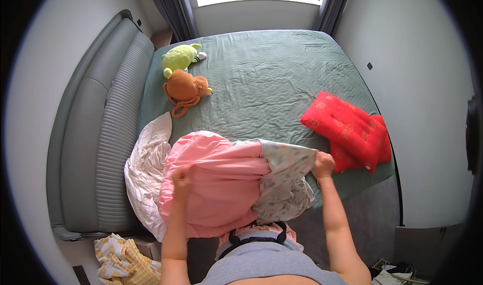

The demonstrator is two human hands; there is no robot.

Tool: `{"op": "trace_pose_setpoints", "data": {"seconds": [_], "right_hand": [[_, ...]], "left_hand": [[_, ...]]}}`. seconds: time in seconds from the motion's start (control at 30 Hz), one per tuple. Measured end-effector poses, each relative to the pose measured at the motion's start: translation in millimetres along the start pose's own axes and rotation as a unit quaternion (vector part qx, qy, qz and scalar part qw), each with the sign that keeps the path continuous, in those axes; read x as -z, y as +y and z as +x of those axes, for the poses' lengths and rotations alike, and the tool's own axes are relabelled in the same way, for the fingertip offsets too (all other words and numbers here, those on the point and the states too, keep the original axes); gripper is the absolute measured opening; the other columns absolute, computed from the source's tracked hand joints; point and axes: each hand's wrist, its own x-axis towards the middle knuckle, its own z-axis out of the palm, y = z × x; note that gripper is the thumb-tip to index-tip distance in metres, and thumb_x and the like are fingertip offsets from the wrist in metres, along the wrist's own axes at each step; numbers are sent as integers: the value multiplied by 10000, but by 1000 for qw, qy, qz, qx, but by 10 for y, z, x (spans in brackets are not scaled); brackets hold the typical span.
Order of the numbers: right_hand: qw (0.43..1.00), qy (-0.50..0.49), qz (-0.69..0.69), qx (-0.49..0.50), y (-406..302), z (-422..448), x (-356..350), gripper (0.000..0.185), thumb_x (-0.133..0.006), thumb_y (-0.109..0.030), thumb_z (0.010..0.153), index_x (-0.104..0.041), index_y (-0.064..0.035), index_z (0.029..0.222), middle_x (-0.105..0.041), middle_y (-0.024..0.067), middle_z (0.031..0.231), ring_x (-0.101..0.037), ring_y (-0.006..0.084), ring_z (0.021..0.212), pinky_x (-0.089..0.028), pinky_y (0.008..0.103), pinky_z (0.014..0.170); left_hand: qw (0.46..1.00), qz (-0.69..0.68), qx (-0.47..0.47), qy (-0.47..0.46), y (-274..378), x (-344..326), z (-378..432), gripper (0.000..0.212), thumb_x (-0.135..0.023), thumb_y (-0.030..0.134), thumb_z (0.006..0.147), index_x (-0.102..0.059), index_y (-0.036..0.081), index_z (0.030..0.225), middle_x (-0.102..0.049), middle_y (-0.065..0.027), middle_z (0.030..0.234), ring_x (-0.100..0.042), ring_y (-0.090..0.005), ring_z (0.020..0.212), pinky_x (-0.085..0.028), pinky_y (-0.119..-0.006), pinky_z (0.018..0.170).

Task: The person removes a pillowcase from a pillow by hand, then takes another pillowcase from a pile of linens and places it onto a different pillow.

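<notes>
A bed cover, probably a duvet cover, is bunched across the near side of the bed. It has a plain pink part (pixel 222 186) and a pale floral part (pixel 286 160). My left hand (pixel 183 180), slightly blurred, is a fist closed on the pink cloth near its left end. At the other end, my right hand (pixel 324 165) grips a corner of the floral part and pulls it taut. A crumpled white duvet (pixel 145 175) lies beside the pink cloth, towards the headboard; how far it runs under the cover is hidden.
The bed's sheet (pixel 260 73) is green and wrinkled. Two plush toys, one green (pixel 179 58) and one brown (pixel 183 86), lie near the padded headboard (pixel 120 134). Red cushions (pixel 343 124) overlap at the right. Yellow-and-white cloth (pixel 128 260) is heaped at lower left.
</notes>
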Motion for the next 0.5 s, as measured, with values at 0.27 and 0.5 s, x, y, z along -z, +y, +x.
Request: {"op": "trace_pose_setpoints", "data": {"seconds": [0.27, 0.5], "right_hand": [[978, -172, -64, -95, 333, -648, -334, 340, -473, -331, 812, -581, -73, 619, -596, 127, 652, -576, 308, 642, -452, 416, 572], [960, -222, 6, -168, -116, -1151, -570, 247, -520, -226, 775, -595, -56, 938, -593, 134, 951, -552, 281, 904, -438, 404, 775]], "left_hand": [[953, 223, 192, 69, -1093, 1181, -330, 378, -577, 243, 815, -452, 10, 544, -400, -41, 468, -322, -103, 472, -318, -291, 454], [844, 436, 300, -82, -1145, 978, -784, 210, -539, 204, 787, -595, 9, 734, -560, -136, 645, -556, -292, 617, -420, -398, 573]]}}
